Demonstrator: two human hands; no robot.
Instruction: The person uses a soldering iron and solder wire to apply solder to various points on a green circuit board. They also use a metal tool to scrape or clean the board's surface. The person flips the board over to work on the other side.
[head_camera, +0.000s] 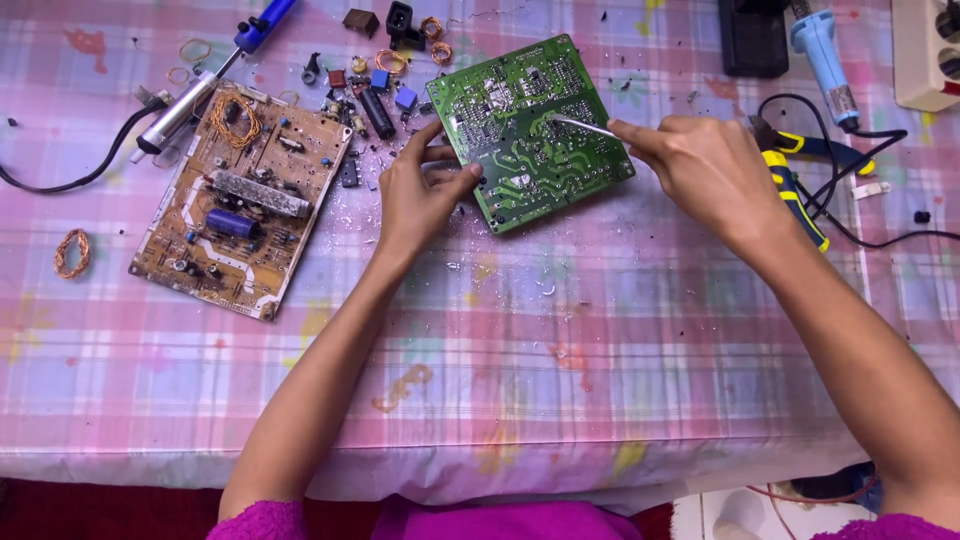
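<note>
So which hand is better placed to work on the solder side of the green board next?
Probably the right hand: it holds the thin metal tool, whose tip is on the green board. The left hand only grips the board's left edge, steadying it.

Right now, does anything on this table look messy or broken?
Yes. Loose parts and pale crumbs lie scattered on the tablecloth between the brown circuit board and the green circuit board, and the cloth is stained.
</note>
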